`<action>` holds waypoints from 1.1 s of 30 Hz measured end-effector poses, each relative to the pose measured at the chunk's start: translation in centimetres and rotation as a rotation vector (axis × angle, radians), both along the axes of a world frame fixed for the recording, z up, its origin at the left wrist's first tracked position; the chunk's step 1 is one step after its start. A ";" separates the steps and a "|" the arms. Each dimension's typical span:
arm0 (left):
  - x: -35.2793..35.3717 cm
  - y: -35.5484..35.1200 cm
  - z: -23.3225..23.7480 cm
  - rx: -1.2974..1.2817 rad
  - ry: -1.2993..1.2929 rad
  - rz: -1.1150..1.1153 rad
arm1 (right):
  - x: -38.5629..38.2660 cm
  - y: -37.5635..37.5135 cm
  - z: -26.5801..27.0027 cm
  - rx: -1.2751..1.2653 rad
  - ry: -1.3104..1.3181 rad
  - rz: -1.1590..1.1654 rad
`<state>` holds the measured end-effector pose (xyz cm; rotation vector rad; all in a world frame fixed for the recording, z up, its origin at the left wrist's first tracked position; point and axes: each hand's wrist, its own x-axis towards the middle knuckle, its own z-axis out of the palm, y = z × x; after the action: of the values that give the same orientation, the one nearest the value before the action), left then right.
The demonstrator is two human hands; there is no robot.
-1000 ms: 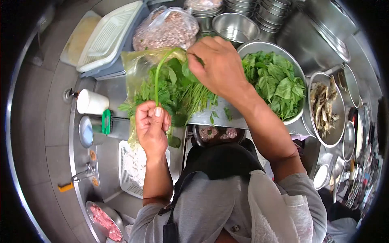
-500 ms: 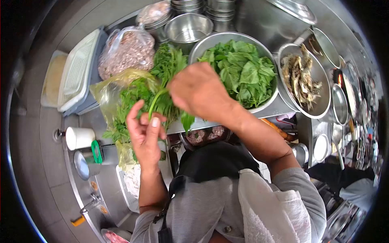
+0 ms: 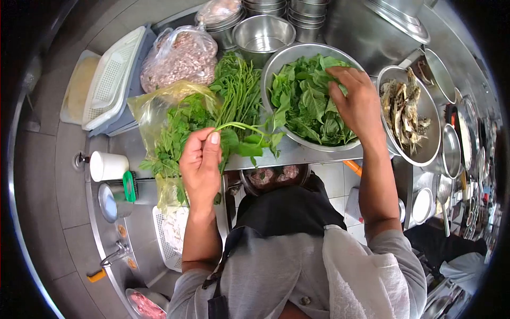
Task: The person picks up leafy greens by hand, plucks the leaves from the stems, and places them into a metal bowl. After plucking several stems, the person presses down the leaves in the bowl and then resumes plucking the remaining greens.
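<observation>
My left hand (image 3: 201, 167) pinches a leafy green stem (image 3: 239, 125) between thumb and fingers; its leaves hang to the right over the counter edge. Over the right side of a large metal bowl (image 3: 264, 80) is my right hand (image 3: 355, 101), its fingers apart and nothing visible in them. Loose green leaves (image 3: 311, 106) fill that bowl. Behind my left hand lies a heap of uncut greens (image 3: 178, 133), partly in a yellowish plastic bag (image 3: 143, 109). Bare stems (image 3: 241, 90) lie between the heap and the bowl.
A bag of chopped meat (image 3: 178, 58) and stacked white baskets (image 3: 111, 80) stand at the back left. Right of the leaves is a bowl of dried fish (image 3: 404, 111). Empty metal bowls (image 3: 264, 34) sit behind. A white cup (image 3: 108, 166) stands near the sink (image 3: 141, 234).
My right hand has moved from beside my left hand to over the leaf bowl and its fingers have opened. My left hand still holds a stem, now pointing right.
</observation>
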<state>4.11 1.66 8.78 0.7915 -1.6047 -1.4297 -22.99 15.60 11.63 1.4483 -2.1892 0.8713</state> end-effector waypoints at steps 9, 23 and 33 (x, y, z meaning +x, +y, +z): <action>-1.1 0.2 0.9 -0.016 0.029 -0.007 | 6.1 -2.6 -1.5 0.035 -0.285 0.533; -3.2 1.4 -0.2 0.052 0.028 -0.099 | -2.1 0.6 -3.3 -0.060 -0.125 -0.177; -4.7 0.8 0.3 0.044 0.087 -0.061 | 5.7 -0.9 -0.7 -0.029 0.032 0.141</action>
<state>-0.56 2.41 9.07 0.7010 -1.5473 -1.5270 -17.32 14.70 10.91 1.6068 -2.0630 0.9160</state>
